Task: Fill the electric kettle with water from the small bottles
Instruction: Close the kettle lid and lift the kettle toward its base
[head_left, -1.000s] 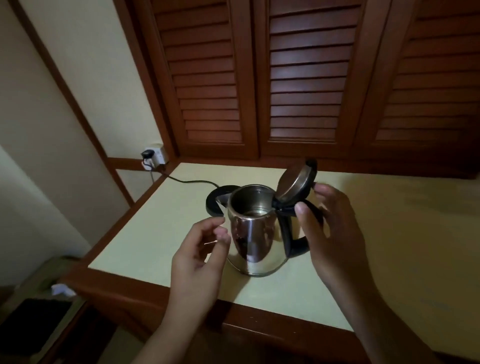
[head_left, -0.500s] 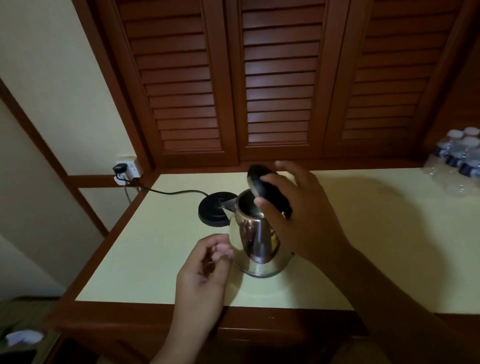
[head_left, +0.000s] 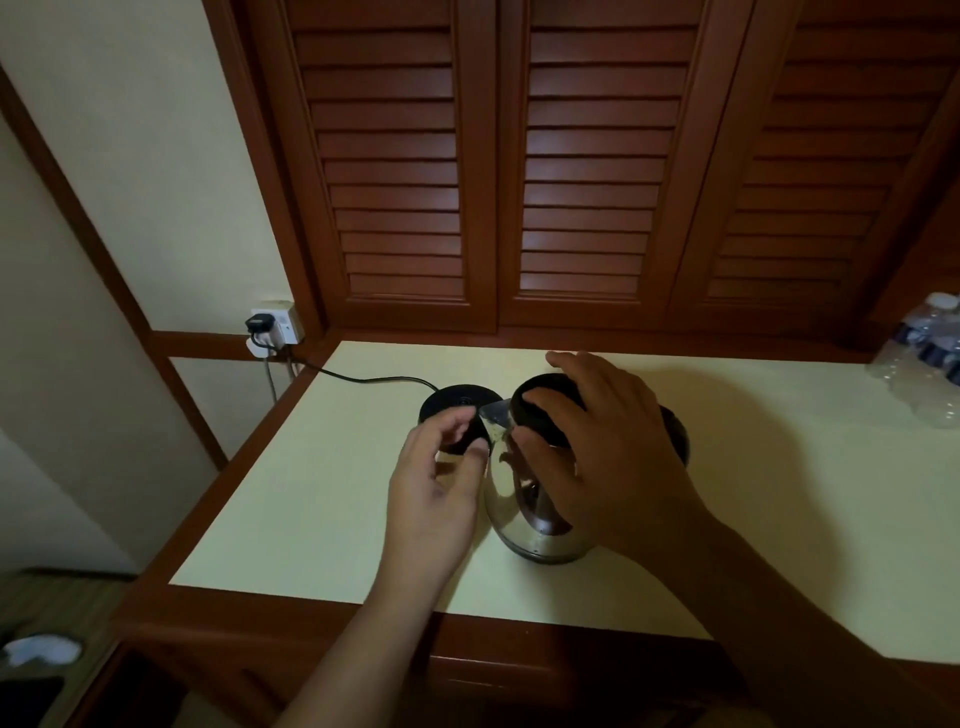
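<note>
A stainless steel electric kettle (head_left: 537, 525) stands on the pale yellow counter (head_left: 322, 499), off its black round base (head_left: 457, 408), which sits just behind and to its left. My right hand (head_left: 608, 452) lies over the kettle's black lid (head_left: 545, 415), fingers spread on it and thumb at its front edge. The lid is lowered onto the kettle's mouth. My left hand (head_left: 436, 483) hovers beside the kettle's left side near the spout, fingers loosely curled, holding nothing. Small water bottles (head_left: 930, 353) with white caps stand at the counter's far right edge.
A black cord (head_left: 374, 379) runs from the base to a wall socket (head_left: 275, 325) at the back left corner. Dark louvred wooden doors (head_left: 592, 171) rise behind the counter. The counter's wooden front edge (head_left: 519, 654) is close to me.
The lid stood upright a second ago; my right hand has pushed it down over the kettle's mouth. My left hand stays beside the kettle. The view has shifted, showing bottles at right.
</note>
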